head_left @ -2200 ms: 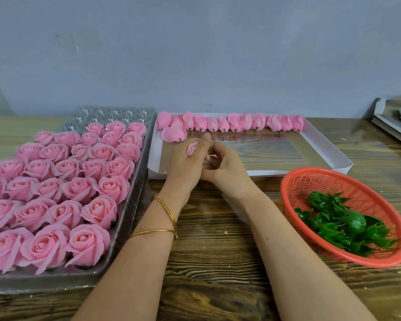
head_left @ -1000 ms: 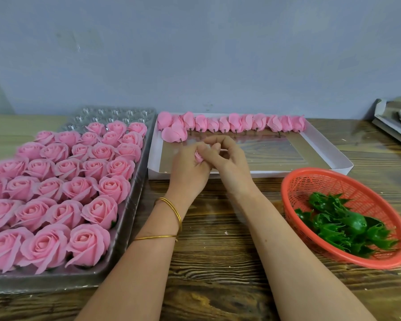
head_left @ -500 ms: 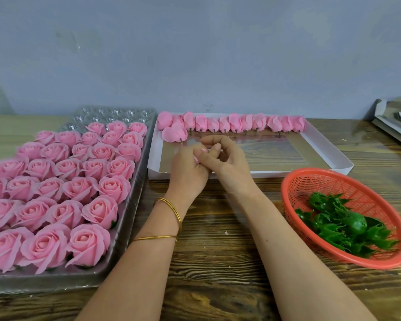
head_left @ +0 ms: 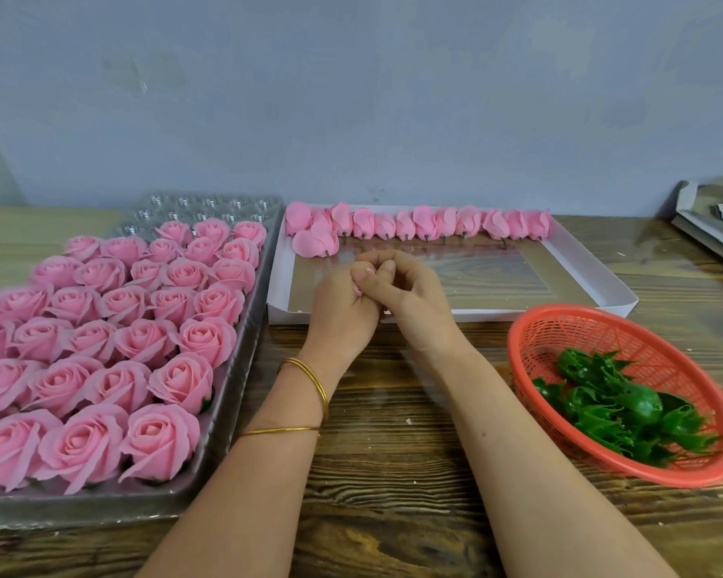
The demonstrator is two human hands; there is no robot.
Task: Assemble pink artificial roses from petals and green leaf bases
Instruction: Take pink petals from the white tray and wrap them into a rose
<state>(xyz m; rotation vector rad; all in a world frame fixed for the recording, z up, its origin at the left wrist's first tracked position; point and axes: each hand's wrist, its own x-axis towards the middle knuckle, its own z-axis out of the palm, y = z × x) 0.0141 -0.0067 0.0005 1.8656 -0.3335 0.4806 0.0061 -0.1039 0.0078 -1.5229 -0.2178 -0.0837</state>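
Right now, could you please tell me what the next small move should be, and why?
Probably the right hand should let go and reach to the basket for a base. Both it and the left hand pinch one small pink bud, no green shows on the bud, and the bases lie only in that basket, on the right hand's side.
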